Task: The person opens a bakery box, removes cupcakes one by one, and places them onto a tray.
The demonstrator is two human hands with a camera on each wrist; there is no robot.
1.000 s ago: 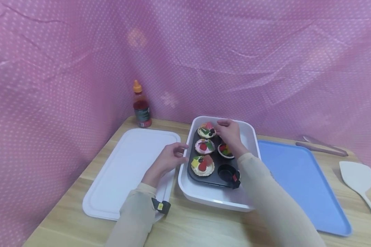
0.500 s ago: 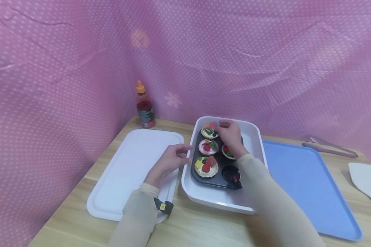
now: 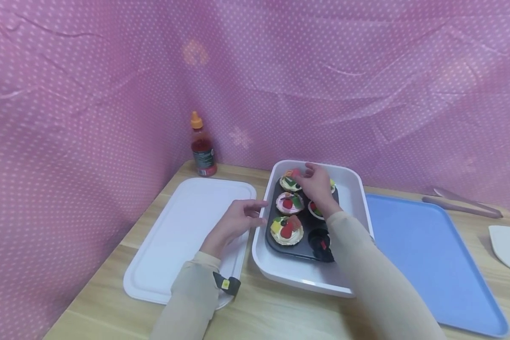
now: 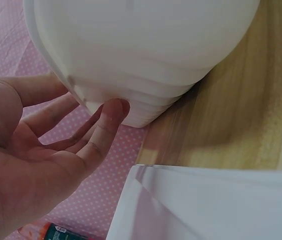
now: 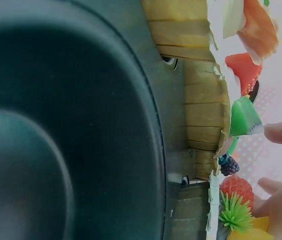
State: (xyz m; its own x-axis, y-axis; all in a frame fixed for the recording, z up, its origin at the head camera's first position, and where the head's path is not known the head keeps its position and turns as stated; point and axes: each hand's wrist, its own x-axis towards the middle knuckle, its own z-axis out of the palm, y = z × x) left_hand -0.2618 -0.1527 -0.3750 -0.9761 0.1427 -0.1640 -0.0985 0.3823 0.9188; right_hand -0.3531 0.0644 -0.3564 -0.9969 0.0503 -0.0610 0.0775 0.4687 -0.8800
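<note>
I'm wearing long pale-beige sleeves (image 3: pixel 365 257), their plain, soft cloth creasing lightly behind my hands. Just behind my left hand (image 3: pixel 233 223), a narrow gathered cuff (image 3: pixel 207 259) is ringing the wrist, and a black strap (image 3: pixel 217 279) is circling the sleeve, a small yellow square (image 3: pixel 225 284) showing on it. Behind my right hand (image 3: pixel 317 185), a black piece (image 3: pixel 325 255) is jutting from the inner side of the sleeve, bearing a red mark (image 3: pixel 323 245).
</note>
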